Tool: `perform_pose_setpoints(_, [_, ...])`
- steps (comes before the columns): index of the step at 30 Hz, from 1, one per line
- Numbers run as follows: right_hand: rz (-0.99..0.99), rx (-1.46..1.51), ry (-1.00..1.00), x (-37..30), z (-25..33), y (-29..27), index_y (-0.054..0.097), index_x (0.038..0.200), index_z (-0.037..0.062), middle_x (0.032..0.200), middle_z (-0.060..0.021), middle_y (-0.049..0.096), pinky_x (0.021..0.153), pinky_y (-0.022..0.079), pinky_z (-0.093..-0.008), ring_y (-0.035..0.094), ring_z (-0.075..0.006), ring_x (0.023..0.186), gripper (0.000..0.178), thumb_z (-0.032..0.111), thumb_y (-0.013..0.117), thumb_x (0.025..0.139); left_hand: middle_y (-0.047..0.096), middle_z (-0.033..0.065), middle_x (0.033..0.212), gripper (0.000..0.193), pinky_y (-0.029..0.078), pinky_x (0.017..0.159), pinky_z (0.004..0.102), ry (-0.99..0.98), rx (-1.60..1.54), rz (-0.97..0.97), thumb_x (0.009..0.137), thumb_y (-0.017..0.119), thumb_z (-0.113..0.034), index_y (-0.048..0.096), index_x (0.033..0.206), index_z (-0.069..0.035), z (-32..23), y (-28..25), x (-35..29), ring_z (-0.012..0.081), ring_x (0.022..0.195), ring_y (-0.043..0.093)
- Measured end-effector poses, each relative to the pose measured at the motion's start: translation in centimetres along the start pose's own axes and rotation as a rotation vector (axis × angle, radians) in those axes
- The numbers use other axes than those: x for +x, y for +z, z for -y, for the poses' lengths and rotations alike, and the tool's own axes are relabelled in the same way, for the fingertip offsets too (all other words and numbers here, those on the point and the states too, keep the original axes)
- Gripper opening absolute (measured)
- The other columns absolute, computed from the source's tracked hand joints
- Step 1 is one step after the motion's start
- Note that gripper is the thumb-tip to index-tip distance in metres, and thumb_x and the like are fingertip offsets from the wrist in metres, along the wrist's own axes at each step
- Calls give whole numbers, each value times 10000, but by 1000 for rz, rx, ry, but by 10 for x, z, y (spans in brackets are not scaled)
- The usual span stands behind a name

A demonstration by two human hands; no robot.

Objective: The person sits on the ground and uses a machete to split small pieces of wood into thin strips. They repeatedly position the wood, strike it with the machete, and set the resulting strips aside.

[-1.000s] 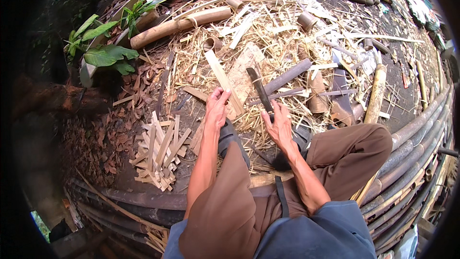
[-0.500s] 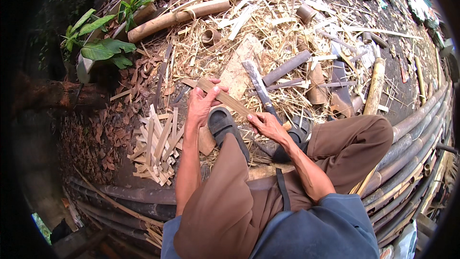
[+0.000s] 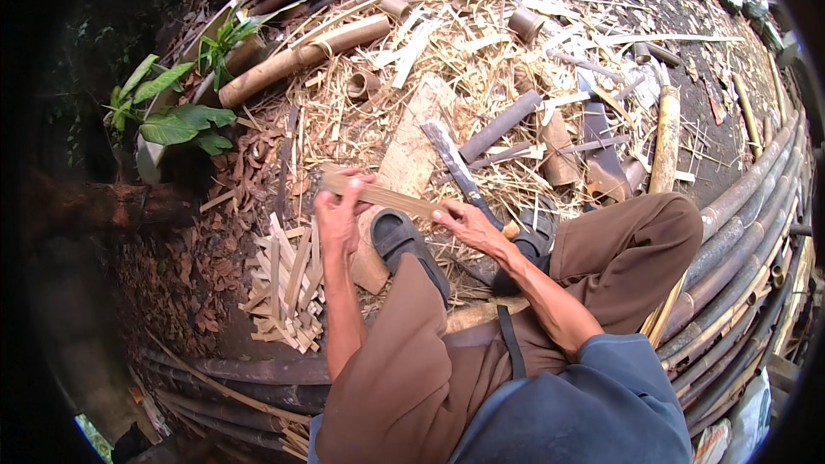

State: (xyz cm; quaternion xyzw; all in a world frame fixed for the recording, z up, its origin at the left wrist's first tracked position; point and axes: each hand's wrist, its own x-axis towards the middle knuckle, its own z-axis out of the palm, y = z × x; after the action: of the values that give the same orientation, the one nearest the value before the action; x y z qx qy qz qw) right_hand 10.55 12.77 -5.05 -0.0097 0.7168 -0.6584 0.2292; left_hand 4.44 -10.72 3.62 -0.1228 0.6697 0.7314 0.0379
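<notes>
Between the left hand (image 3: 339, 216) and the right hand (image 3: 471, 228) runs a flat bamboo strip (image 3: 397, 199), held crosswise above the ground. Its near-left end is pinched between the left thumb and fingers, some fingertips showing past its far edge; at its other end the right thumb and forefinger press together on the tip. Blur at the left end hides how cleanly it is finished.

Below and to the left of the left fingers lies a loose pile of similar strips (image 3: 286, 288), so a good number seem already done; the held one has yet to join them, and whether it needs more trimming I cannot tell. Just beyond the right fingers lies a knife (image 3: 448, 160), gripped by neither hand, so no cutting is under way.

Farther ahead of the fingers, shavings (image 3: 468, 51) cover the ground around a flat board (image 3: 421, 133), suggesting much splitting and paring is behind this batch. Past the right fingertips, a dark bamboo tube (image 3: 501, 126) lies whole, apparently stock left unsplit; how many strips remain is not shown.
</notes>
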Motion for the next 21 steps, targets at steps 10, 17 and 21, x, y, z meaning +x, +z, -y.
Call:
perform_pose_setpoints(10, [-349,-895,256,-12,-74,-19,280,1454,125,992,-202,598,804,451,-507,642,-394,847,774,297,665,804,570,236,1213,480,518,934,471,56,-157,-377,1022,400,-390,502,1213,38,71,-32,9,341,1123,581])
perform_pose_setpoints(17, [-442,-665,60,-25,-29,-13,478,1054,21,681,-200,616,557,483,-502,633,-405,633,443,373,624,829,587,283,1144,539,574,876,425,93,-1,-420,1044,309,-356,481,1232,118,64,-13,-7,346,1030,638])
perform_pose_setpoints(21, [-224,-309,-102,-40,-7,35,489,1015,36,548,-162,521,502,442,-484,562,-352,501,465,497,452,964,638,263,993,539,609,803,390,19,178,-417,1039,286,-304,567,1091,154,75,-12,-18,346,834,690])
